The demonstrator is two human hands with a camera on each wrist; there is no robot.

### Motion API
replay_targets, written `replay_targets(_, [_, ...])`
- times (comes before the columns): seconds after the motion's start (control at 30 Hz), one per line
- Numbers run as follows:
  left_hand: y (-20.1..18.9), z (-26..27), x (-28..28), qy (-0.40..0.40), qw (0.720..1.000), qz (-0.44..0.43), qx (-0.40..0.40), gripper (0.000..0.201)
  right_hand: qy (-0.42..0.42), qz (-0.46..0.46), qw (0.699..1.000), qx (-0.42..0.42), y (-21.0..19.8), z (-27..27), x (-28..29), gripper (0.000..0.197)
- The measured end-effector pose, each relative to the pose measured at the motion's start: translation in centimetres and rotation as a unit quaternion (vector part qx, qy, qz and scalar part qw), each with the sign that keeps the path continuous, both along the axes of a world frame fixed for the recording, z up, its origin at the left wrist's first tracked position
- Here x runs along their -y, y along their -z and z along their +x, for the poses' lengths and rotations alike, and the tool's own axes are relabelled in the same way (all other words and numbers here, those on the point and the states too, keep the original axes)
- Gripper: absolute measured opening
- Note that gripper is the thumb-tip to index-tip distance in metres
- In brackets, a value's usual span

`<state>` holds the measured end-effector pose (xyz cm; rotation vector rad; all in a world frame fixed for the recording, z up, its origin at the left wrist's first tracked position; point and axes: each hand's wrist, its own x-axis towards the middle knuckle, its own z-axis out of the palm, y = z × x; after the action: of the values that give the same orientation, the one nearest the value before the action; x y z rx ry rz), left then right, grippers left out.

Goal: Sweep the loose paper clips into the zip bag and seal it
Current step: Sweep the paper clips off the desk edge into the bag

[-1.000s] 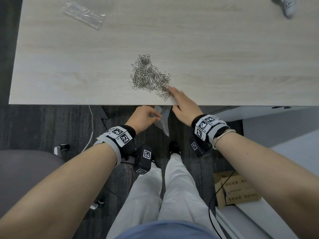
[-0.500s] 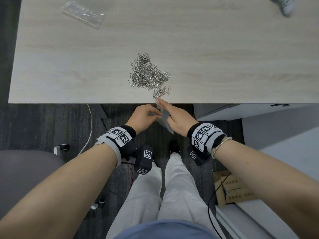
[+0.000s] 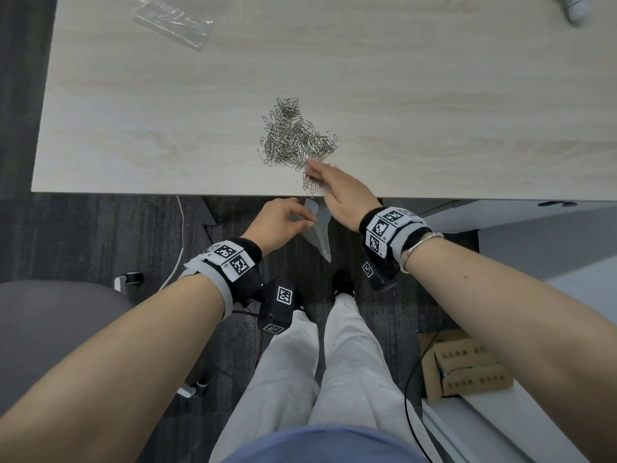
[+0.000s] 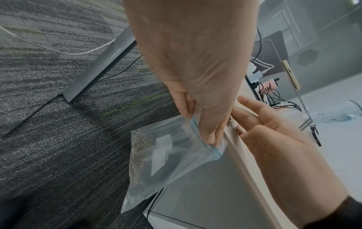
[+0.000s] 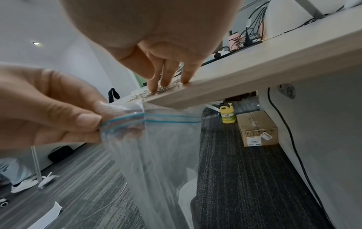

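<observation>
A pile of silver paper clips (image 3: 295,138) lies on the light wood table (image 3: 167,128), close to its near edge. My right hand (image 3: 312,172) reaches over that edge, its straight fingers (image 5: 166,80) pressing on a few clips (image 3: 309,187) drawn out from the pile. Just below the edge my left hand (image 3: 309,222) pinches the blue zip rim (image 4: 203,139) of a clear zip bag (image 3: 319,235). The bag (image 5: 166,155) hangs down with its mouth up by the table edge. Some clips (image 4: 141,147) lie in the bag's bottom.
Another clear plastic bag (image 3: 173,20) lies at the table's far left, a white object (image 3: 576,8) at the far right. A grey chair (image 3: 50,329) stands to my left. On the floor are cardboard pieces (image 3: 464,369), a yellow bottle (image 5: 228,114) and a carton (image 5: 256,128).
My right hand drew some clips to the table edge by the bag, then moved back up onto the table to the pile's near side. The left hand has kept holding the bag.
</observation>
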<state>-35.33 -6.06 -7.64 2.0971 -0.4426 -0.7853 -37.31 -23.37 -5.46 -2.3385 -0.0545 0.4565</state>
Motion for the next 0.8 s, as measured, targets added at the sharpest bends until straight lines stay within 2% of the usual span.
replay_targets(0.2, [0.2,-0.2,0.1,-0.023,1.000,-0.008,0.009,0.008,-0.018,0.019,0.999,-0.024,0.2,-1.9,0.5,0.068])
replay_targets(0.4, [0.2,-0.1,0.0,-0.013,1.000,-0.003,0.012,0.008,-0.030,0.049,0.998,-0.028,0.0,-2.9,0.1,0.065])
replay_targets(0.53, [0.1,-0.2,0.1,-0.022,1.000,-0.006,0.005,0.008,0.018,0.090,0.996,0.000,-0.5,-2.9,0.3,0.066])
replay_targets(0.63, [-0.2,-0.3,0.2,-0.024,1.000,-0.007,0.003,0.007,0.068,0.049,0.996,0.014,-0.2,-2.3,0.9,0.071])
replay_targets(0.8, [-0.3,-0.4,-0.1,-0.020,1.000,0.002,0.005,0.008,0.012,0.014,1.000,-0.022,-0.1,-2.6,0.6,0.071])
